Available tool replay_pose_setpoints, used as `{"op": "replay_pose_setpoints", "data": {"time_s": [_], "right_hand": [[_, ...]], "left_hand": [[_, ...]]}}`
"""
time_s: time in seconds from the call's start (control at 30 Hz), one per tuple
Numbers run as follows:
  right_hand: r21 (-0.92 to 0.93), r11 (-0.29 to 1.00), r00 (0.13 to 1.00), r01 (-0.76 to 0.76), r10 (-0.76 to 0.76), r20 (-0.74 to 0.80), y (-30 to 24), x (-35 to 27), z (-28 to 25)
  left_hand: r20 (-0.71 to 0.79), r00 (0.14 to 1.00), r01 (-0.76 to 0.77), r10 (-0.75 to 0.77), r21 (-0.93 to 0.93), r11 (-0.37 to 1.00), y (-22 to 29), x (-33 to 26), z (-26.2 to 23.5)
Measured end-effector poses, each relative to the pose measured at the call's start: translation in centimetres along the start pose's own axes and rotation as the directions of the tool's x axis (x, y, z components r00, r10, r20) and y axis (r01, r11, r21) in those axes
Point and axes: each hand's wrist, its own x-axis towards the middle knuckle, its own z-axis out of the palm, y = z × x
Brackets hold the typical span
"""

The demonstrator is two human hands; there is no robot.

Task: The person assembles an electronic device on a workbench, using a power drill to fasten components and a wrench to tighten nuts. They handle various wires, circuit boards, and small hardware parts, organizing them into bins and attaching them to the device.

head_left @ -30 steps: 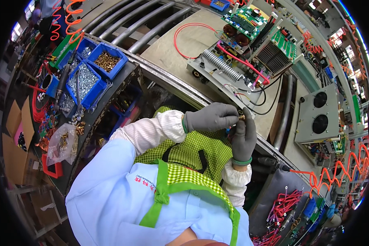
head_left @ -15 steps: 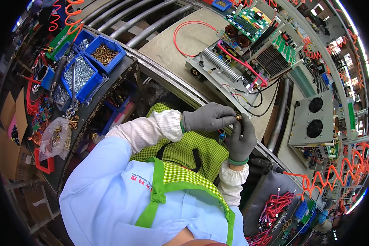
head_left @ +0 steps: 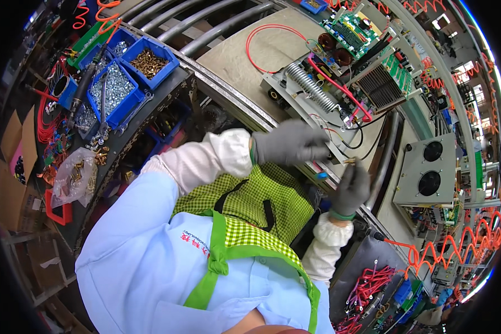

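My left hand point(head_left: 292, 145), in a grey glove with a white sleeve, has its fingers curled together at the near edge of an open metal chassis point(head_left: 295, 94) with a coil spring, red and black wires and circuit boards. My right hand point(head_left: 352, 189), also gloved, is held upright just to the right and below it, pinching a small brass piece point(head_left: 349, 161) at its fingertips. A small blue piece point(head_left: 321, 175) shows between the two hands. Whether the left hand grips a wire is hidden. Below the hands are my green checked apron point(head_left: 250, 206) and light blue shirt.
Blue bins of screws point(head_left: 114, 89) and brass parts point(head_left: 150, 55) stand at the left, with a plastic bag of brass pieces point(head_left: 75, 178) and cardboard boxes point(head_left: 11, 167). A grey box with two fans point(head_left: 428, 172) sits at the right. Orange coiled hoses point(head_left: 451, 250) and red wire bundles point(head_left: 367, 284) lie lower right.
The two hands, pressed together at the chassis edge before, have come apart. The right hand has dropped down and right, holding the brass piece up.
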Motion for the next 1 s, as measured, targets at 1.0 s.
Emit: {"op": "replay_pose_setpoints", "data": {"time_s": [1.0], "right_hand": [[-0.008,0.845,0.756,0.535,-0.475,0.450,10.1,8.4,6.0]], "left_hand": [[0.320,0.911,-0.404,0.261,0.820,0.406,-5.3,9.6,-2.9]]}}
